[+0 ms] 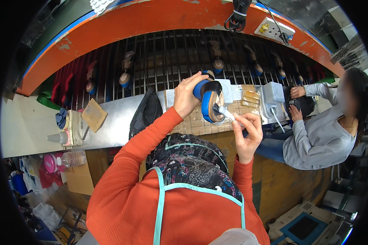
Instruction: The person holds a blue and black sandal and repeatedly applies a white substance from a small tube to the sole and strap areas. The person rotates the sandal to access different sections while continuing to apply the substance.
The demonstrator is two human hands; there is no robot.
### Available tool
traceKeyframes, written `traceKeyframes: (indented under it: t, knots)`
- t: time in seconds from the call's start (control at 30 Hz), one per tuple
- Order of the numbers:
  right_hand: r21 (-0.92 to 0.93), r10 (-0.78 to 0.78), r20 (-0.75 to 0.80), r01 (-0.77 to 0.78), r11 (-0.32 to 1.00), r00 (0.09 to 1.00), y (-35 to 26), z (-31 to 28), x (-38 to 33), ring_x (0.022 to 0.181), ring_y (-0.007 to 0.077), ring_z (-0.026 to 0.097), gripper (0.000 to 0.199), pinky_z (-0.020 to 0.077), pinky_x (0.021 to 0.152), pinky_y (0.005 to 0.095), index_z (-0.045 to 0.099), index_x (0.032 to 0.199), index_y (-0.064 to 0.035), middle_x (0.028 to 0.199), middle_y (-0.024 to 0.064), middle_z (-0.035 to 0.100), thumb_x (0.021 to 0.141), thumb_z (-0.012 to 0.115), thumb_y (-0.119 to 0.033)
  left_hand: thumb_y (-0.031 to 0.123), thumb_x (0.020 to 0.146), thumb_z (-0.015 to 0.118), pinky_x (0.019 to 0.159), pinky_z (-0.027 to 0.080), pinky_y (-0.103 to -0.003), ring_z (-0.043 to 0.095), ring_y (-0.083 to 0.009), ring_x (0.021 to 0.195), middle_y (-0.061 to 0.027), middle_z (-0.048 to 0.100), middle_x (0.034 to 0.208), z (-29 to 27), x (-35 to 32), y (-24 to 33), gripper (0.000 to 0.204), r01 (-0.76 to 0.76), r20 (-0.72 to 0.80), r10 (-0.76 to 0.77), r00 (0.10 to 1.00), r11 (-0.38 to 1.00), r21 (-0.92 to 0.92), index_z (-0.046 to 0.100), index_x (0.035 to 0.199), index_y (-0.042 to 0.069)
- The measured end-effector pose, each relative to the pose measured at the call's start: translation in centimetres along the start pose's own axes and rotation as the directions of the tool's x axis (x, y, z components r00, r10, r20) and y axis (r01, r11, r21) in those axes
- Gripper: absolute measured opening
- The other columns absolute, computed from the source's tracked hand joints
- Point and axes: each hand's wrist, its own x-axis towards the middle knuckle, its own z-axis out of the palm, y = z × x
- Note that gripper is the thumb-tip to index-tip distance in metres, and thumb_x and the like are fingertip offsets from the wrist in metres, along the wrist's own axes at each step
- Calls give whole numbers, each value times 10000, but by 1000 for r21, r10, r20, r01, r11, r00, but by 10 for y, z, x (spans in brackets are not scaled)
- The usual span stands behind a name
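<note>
My left hand [187, 96] is wrapped round a blue and black shoe part [208, 107], lifted above the bench and tilted so that its tan underside shows. Between the thumb and fingers of my right hand [249, 134] is a slim white-handled brush [225, 112]. Its dark tip meets the underside of the shoe near the edge; whether there are bristles is hard to make out. Under both hands lies a worn, gridded work board [192, 126], with a white square container [225, 90] behind the shoe.
Across the bench, a rack of metal rods [151, 61] carries several similar shoes [125, 77] below an orange beam [151, 20]. Yellowish blocks [250, 98] and a white tub [273, 93] stand to the right. A co-worker [323, 134] handles a black item there. A tan slab [94, 115] lies left.
</note>
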Motion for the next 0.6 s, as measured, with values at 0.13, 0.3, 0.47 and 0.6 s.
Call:
traceKeyframes:
  t: [0.13,0.3,0.47,0.6]
  knots:
    - [-15,-81,46,82,997,996,2,-1,14,710,122,531,208,433,602,239,743,976,-55,879,40,583,770,760,-35,62,712,748,820,539,-345,674,-337,986,-193,669,1107,-10,-1,5,473,58,140,-37,989,988,-146,623,1168,79]
    - [58,-111,98,106,993,989,2,0,28,718,119,539,201,436,590,230,736,973,-33,883,49,582,774,742,-2,-36,537,785,745,537,-377,674,-353,872,-176,684,938,-18,-5,6,592,231,342,-156,927,954,-190,626,1091,98]
    - [83,-141,142,130,988,980,3,-1,39,722,114,538,203,436,589,227,732,972,-21,892,54,584,772,739,10,-32,496,801,800,528,-373,672,-333,931,-165,696,974,-25,-5,6,696,309,515,-185,837,937,-165,627,1159,88]
    - [101,-159,144,146,984,977,7,1,42,720,112,536,209,434,587,227,733,974,-20,893,56,587,767,739,13,-19,495,817,836,520,-373,670,-325,939,-152,695,985,-28,-2,5,704,400,714,-247,656,915,-51,625,1167,66]
